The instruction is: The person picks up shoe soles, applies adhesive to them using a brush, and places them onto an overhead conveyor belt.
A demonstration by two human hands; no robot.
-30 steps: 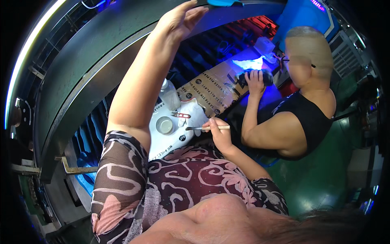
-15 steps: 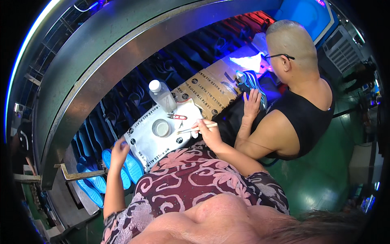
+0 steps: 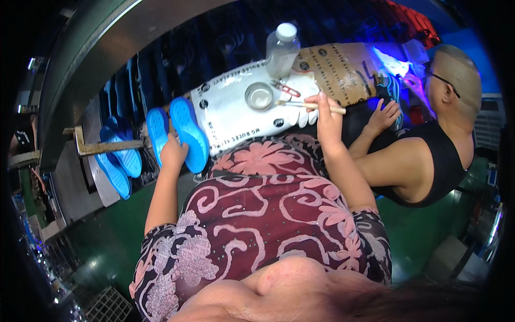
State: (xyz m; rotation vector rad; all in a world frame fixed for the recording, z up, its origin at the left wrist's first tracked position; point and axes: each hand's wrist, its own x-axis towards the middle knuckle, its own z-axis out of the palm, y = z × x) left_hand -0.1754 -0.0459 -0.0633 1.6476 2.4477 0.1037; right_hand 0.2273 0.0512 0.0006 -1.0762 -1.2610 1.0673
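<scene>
My left hand (image 3: pixel 174 154) is closed between a pair of bright blue shoe soles, the left sole (image 3: pixel 157 126) and the right sole (image 3: pixel 189 131); its fingertips are partly hidden between them. In my right hand (image 3: pixel 328 121) is a slim brush (image 3: pixel 300 104) with a pale wooden handle, its tip pointing left near a clear cup (image 3: pixel 259 96). Pale liquid shows in the cup. Beside it lie red-handled thread snips (image 3: pixel 288 89), with a white glove (image 3: pixel 307 117) close to my right hand. All these small things rest on a white printed sheet (image 3: pixel 225 115).
A clear bottle (image 3: pixel 281 56) with a white cap stands behind the cup. More blue soles (image 3: pixel 124 153) lie at left by a metal bracket (image 3: pixel 107 146). Brown printed cardboard (image 3: pixel 343 70) extends right, toward a seated co-worker (image 3: pixel 424 161). Dark rows line the rack behind.
My left hand has moved from the sheet's edge onto the blue soles and closed on them. My right hand still holds the brush, now more level. The view has swung left.
</scene>
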